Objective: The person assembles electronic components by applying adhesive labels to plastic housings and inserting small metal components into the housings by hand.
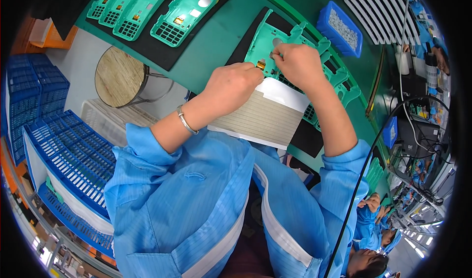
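Note:
My left hand [235,88] is closed at the upper edge of a white backing sheet with grey-brown strips [268,115], which it appears to grip. The sheet lies across the near edge of the table, above my lap. My right hand [300,67] pinches with thumb and forefinger over a green plastic housing [263,41]; whatever sits in the pinch is too small to name. That housing rests on a black mat [244,42], with a small gold-brown patch showing between my hands. Its lower part is hidden by the sheet and my hands.
More green housings [184,15] with keypad grids lie on a mat at the far left, others [344,81] at the right. A blue bin [339,29] holds small white parts. Left stand a round stool [120,76] and blue crates [73,155]. A black cable [366,165] crosses the right side.

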Action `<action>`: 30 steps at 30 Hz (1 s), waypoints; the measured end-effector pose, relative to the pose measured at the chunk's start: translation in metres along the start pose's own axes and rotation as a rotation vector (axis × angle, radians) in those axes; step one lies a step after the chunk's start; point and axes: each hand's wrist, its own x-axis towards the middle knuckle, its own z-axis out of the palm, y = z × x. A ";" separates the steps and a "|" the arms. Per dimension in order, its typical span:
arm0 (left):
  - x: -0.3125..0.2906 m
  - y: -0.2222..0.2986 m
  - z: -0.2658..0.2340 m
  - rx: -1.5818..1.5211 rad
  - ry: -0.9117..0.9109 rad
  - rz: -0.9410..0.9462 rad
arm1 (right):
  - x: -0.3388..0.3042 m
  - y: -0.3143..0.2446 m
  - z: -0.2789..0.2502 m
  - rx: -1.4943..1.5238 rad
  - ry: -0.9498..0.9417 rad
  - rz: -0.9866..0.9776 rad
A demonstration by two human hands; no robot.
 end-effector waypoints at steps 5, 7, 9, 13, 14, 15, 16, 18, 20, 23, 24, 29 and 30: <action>-0.003 0.001 -0.007 -0.036 0.003 0.014 | -0.027 0.007 -0.013 0.233 0.287 0.111; -0.007 0.005 -0.018 -0.092 0.014 0.052 | -0.065 0.024 -0.025 0.327 0.380 0.258; -0.014 0.005 -0.034 -0.135 0.025 0.083 | -0.109 0.050 -0.027 0.404 0.546 0.424; -0.025 -0.002 -0.079 -0.497 -0.126 -0.139 | -0.216 0.127 0.008 0.555 0.614 0.946; -0.029 -0.007 -0.092 -0.482 -0.144 -0.218 | -0.237 0.139 0.019 0.587 0.555 1.011; -0.031 -0.015 -0.102 -0.467 -0.168 -0.287 | -0.238 0.131 0.020 0.735 0.431 1.088; -0.036 -0.026 -0.113 -0.426 -0.178 -0.396 | -0.228 0.115 0.021 0.905 0.477 1.149; -0.045 -0.049 -0.132 -0.426 -0.114 -0.508 | -0.223 0.115 0.044 0.950 0.615 1.051; -0.064 -0.090 -0.156 -0.352 0.041 -0.599 | -0.211 0.116 0.053 1.053 0.575 1.108; -0.075 -0.168 -0.193 -0.391 0.215 -0.559 | -0.197 0.118 0.067 0.786 0.554 1.015; -0.071 -0.180 -0.204 -0.378 0.219 -0.566 | -0.195 0.111 0.064 0.866 0.568 1.051; -0.051 -0.276 -0.256 -0.397 0.147 -0.548 | -0.206 0.102 0.050 1.036 0.686 1.169; -0.058 -0.304 -0.261 -0.459 0.104 -0.594 | -0.212 0.099 0.039 1.053 0.745 1.216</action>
